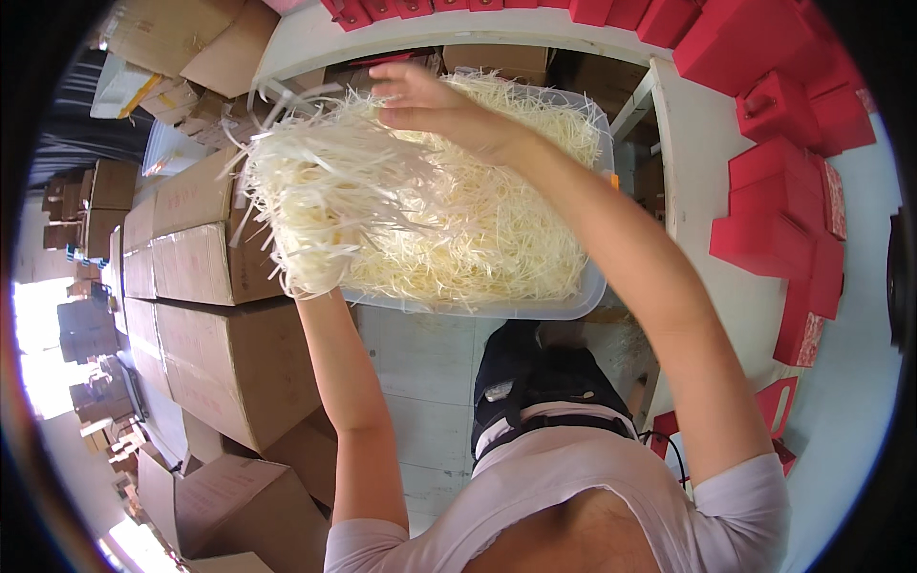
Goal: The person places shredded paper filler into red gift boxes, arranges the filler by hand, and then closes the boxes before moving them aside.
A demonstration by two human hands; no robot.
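Observation:
Cream-coloured shredded paper (pixel 494 236) fills a clear plastic bin (pixel 530 311) in front of me. A large loose clump of shredded paper (pixel 308 193) is held up at the bin's left side, with loose strands sticking out at its edges. My left forearm (pixel 337 365) reaches up to the underside of this clump. The paper hides my left hand, which bears the clump from below. My right hand (pixel 430 107), slightly blurred, is over the far part of the bin, right of the clump. Its fingers are apart with nothing held in them.
Cardboard cartons (pixel 200 358) are stacked along my left, with an open carton (pixel 236 501) nearer me. A white table (pixel 688 165) curves around the back and right, bearing several red boxes (pixel 774 208). More cartons (pixel 494 61) sit beneath it, behind the bin.

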